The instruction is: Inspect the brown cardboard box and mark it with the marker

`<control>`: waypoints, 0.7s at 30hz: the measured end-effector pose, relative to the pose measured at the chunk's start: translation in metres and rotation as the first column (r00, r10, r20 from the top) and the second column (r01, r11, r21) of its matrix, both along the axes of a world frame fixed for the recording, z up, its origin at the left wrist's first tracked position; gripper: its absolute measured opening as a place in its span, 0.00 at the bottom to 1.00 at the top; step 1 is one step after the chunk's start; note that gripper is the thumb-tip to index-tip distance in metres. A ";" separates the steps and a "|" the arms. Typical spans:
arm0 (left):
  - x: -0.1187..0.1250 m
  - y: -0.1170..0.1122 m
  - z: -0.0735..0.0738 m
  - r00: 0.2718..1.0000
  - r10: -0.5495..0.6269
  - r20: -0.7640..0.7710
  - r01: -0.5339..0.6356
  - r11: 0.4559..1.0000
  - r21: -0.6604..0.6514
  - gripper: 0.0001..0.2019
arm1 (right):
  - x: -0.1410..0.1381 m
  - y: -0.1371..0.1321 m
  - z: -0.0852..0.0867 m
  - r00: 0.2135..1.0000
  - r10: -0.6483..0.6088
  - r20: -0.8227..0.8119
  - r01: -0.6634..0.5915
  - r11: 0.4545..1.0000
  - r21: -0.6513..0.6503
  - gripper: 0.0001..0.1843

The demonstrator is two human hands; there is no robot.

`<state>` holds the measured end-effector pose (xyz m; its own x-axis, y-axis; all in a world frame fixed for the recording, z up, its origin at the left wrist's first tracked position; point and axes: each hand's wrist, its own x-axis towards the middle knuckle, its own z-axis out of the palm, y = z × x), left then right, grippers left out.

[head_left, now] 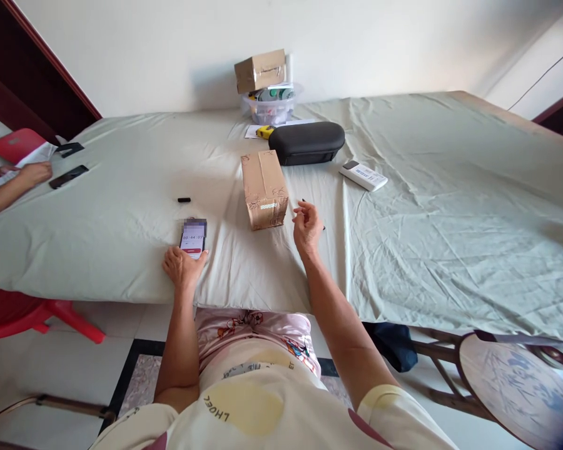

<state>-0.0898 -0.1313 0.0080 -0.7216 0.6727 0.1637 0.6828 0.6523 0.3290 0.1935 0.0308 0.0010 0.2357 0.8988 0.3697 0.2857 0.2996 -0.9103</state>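
Plainly, from the head view, the left hand (184,265) lay open on the bed sheet (417,225), fingertips touching a phone (194,237). The right hand (307,226) hung half-curled just beside a taped cardboard box (264,189) — whether it gripped anything, I could not tell.

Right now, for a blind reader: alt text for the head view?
A person's left hand touches a phone on a sheet-covered surface; the right hand is beside a cardboard box. Behind lie a black case and white remote; another person's hand shows far left.

A green-sheeted bed (426,206) carries a taped carton (264,187), a phone (194,237), a black case (306,142) and a remote (363,175).
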 end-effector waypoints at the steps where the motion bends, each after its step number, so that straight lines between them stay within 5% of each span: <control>1: 0.003 0.001 0.000 1.000 0.003 0.018 -0.003 1.000 0.017 0.33 | 0.000 -0.002 0.003 1.000 -0.006 -0.027 0.007 1.000 0.017 0.18; 9: 0.043 0.001 0.002 0.962 0.009 0.272 -0.086 0.959 0.270 0.37 | -0.005 -0.017 0.018 0.972 0.023 -0.235 0.011 0.990 0.141 0.13; 11: 0.059 0.000 0.003 0.931 -0.051 0.361 -0.095 0.922 0.376 0.37 | -0.004 -0.018 0.021 0.952 0.135 -0.274 -0.111 0.989 0.103 0.14; 13: 0.075 0.000 0.003 0.893 -0.175 0.415 -0.064 0.863 0.501 0.40 | 0.002 -0.019 0.026 0.868 0.356 -0.347 -0.361 0.931 0.050 0.17; 15: 0.092 -0.001 0.004 0.852 -0.317 0.417 -0.008 0.788 0.616 0.45 | 0.010 -0.020 0.030 0.673 0.614 -0.413 -0.677 0.736 -0.009 0.21; 17: 0.109 -0.002 0.004 0.822 -0.407 0.398 0.034 0.733 0.679 0.47 | 0.017 -0.021 0.034 0.405 0.809 -0.427 -0.911 0.397 -0.112 0.25; 19: 0.124 -0.002 0.004 0.800 -0.445 0.403 0.049 0.718 0.694 0.47 | 0.018 -0.024 0.034 0.174 0.891 -0.418 -0.966 0.071 -0.250 0.32; 21: 0.136 0.000 0.004 0.775 -0.464 0.429 0.043 0.715 0.698 0.44 | 0.013 -0.027 0.031 0.047 0.912 -0.407 -0.930 -0.109 -0.351 0.35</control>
<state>0.0464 -0.1311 0.0118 -0.6339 0.7305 0.2541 0.3496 -0.0224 0.9366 0.2069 0.0037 0.0317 -0.9596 0.2631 -0.0999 0.0668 -0.1318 -0.9890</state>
